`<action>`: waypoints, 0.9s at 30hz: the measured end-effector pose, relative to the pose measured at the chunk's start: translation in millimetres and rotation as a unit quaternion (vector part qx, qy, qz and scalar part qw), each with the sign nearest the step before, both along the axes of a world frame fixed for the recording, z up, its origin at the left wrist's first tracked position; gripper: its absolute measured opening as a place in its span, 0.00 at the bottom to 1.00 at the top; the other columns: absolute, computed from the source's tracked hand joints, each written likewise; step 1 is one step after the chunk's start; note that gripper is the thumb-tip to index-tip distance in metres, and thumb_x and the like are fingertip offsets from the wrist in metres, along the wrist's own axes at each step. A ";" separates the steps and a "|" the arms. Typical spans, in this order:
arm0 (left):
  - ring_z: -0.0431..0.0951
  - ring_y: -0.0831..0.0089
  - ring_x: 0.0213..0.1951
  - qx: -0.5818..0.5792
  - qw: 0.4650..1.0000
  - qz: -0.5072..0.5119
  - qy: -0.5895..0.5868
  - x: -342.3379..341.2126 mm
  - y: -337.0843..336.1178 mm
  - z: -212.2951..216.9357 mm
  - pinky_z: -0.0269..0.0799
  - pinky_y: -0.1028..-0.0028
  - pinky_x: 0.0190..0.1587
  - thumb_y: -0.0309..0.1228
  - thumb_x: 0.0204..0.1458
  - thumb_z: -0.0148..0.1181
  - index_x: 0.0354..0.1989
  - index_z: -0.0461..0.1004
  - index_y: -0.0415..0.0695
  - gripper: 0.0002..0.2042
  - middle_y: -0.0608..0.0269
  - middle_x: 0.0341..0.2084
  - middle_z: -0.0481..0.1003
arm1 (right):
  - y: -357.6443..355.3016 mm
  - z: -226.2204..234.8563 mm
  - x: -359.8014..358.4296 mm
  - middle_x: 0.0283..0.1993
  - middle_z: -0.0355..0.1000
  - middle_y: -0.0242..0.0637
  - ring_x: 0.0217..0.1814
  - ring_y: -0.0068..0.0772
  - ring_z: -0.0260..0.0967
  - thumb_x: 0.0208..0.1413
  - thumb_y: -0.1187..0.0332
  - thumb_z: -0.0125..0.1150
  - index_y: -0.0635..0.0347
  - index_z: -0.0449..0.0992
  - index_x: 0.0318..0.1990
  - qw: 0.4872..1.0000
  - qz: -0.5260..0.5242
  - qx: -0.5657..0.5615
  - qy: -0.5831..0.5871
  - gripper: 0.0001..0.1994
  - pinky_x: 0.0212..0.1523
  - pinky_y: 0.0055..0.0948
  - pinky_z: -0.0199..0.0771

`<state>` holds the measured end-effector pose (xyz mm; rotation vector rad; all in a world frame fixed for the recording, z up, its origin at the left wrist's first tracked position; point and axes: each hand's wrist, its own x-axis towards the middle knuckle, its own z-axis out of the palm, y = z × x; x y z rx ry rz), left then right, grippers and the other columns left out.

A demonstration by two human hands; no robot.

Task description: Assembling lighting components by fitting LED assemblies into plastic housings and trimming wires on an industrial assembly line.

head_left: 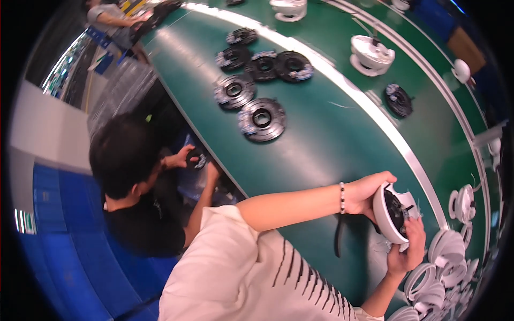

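A white bowl-shaped housing with black parts inside is held up over the green bench, its opening tilted to the right. My left hand, with a beaded bracelet at the wrist, grips the housing from its left and upper side. My right hand is closed at its lower right edge, fingers bent against the rim and the inner parts. Thin pale wires stick out near the right fingers. Below my left wrist lies a tool with a curved black handle, partly hidden by the hand and housing.
Several black and silver ring-shaped parts lie farther up the bench. Past a pale strip, white assemblies and a black ring sit on a green belt. White rings pile up at right. A co-worker handles a black part at left.
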<state>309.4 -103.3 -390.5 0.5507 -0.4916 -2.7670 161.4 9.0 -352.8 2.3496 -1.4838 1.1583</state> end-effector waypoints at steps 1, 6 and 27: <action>0.73 0.65 0.37 -0.008 0.999 -0.034 0.001 -5.8 -1.3 0.1 0.69 0.57 0.40 0.49 0.46 0.44 0.38 0.68 0.43 0.22 0.57 0.36 0.72 | 6.2 -3.6 -5.1 0.34 0.70 0.46 0.40 0.49 0.68 0.34 0.83 0.53 0.67 0.67 0.35 1.000 -0.025 -0.008 0.002 0.14 0.46 0.51 0.63; 0.73 0.66 0.39 -0.083 0.993 -0.039 -0.070 -36.8 -29.0 17.0 0.69 0.61 0.42 0.46 0.51 0.36 0.41 0.67 0.42 0.22 0.57 0.38 0.71 | 27.2 -0.9 -18.3 0.57 0.51 0.56 0.58 0.58 0.48 0.37 0.64 0.65 0.60 0.53 0.55 0.990 -0.143 -0.003 0.007 0.37 0.55 0.50 0.47; 0.67 0.53 0.45 -0.870 0.244 -0.017 -0.427 -140.4 -263.7 -13.0 0.64 0.63 0.47 0.28 0.37 0.51 0.44 0.66 0.40 0.20 0.49 0.42 0.68 | 141.5 -2.6 -84.7 0.41 0.67 0.39 0.42 0.43 0.62 0.34 0.78 0.60 0.63 0.72 0.34 0.840 -0.543 -0.002 -0.009 0.13 0.43 0.35 0.61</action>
